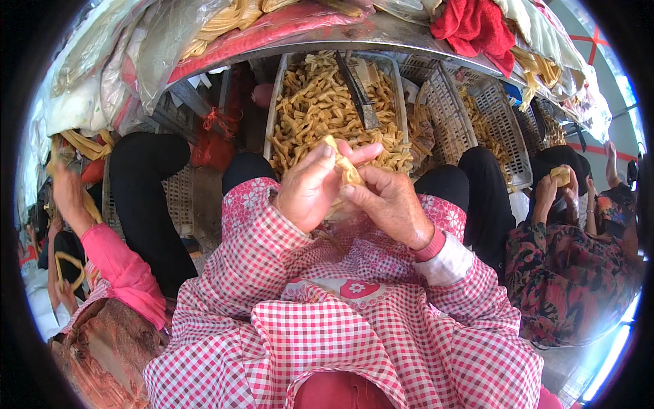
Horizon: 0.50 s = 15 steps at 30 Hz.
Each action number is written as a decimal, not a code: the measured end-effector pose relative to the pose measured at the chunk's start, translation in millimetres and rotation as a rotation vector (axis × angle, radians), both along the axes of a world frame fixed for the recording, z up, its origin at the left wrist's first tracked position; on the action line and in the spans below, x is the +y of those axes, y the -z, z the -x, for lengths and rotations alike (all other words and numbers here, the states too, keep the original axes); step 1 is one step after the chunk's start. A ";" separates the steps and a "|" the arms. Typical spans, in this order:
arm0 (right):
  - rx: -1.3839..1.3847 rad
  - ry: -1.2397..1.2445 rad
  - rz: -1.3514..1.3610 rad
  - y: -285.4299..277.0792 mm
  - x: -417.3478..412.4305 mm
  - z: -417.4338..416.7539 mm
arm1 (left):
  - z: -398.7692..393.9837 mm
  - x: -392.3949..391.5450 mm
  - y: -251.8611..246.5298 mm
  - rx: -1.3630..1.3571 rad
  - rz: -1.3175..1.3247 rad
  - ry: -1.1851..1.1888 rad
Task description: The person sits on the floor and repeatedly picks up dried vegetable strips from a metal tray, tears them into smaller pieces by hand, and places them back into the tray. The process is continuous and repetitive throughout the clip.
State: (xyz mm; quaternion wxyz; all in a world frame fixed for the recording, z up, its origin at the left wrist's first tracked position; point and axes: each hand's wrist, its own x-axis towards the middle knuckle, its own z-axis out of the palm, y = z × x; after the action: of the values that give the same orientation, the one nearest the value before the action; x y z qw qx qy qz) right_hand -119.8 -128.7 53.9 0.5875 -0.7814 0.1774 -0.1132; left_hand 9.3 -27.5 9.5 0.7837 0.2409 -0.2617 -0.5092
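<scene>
My left hand [311, 184] is above my lap, its fingers spread, with a twisted piece of yellowish tofu skin [346, 164] lying against its thumb and palm. The lower end of that piece is pinched between the thumb and fingers of my right hand [393, 202]. Just beyond both hands stands a pale plastic crate [272, 115] full of similar knotted yellow pieces [311, 102]. A dark flat metal bar or blade [357, 92] lies on them at a slant. Below my hands, part of another yellow strip shows, partly hidden.
A metal table edge [317, 42] curves above the crate, bearing plastic sheets, yellow strips and a red cloth [475, 30]. White perforated baskets [447, 105] stand to the right. Co-workers sit close on both sides, a pink sleeve [122, 271] at left and a floral garment [567, 281] at right.
</scene>
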 end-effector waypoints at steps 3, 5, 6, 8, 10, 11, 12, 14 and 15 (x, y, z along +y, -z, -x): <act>0.031 0.012 0.064 -13.9 -4.8 5.3 | -12.1 14.1 -6.3 -0.292 -0.155 -0.238; 0.049 -0.015 0.296 -15.8 -18.1 6.2 | -24.5 19.6 -19.4 -0.619 -0.297 -0.499; 0.063 -0.035 0.340 -18.5 -21.0 5.5 | -31.8 23.5 -19.4 -0.655 -0.314 -0.545; 0.170 -0.086 0.326 -14.5 -33.0 -1.4 | -42.8 19.3 -13.5 -0.661 -0.345 -0.637; -0.004 0.082 0.450 5.4 -36.2 0.3 | -47.8 14.7 13.1 -0.832 -0.610 -0.708; -0.091 0.165 0.508 9.8 -38.0 0.6 | -50.0 14.8 22.4 -0.917 -0.748 -0.737; -0.013 0.182 0.385 5.0 -44.7 5.9 | -47.3 14.3 26.6 -1.135 -0.933 -0.656; -0.061 0.285 0.107 5.8 -56.4 13.0 | -24.9 5.9 30.6 -1.487 -1.086 -0.409; -0.088 0.348 -0.028 4.7 -61.8 21.8 | -9.3 -5.1 28.6 -1.682 -1.074 -0.275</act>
State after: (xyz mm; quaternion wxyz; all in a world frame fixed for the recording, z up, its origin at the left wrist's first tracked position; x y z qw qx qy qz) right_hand -141.6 -190.5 49.2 0.5771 -0.7249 0.2855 -0.2448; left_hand 18.6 -32.6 -19.1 0.1840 0.8716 -0.4356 -0.1293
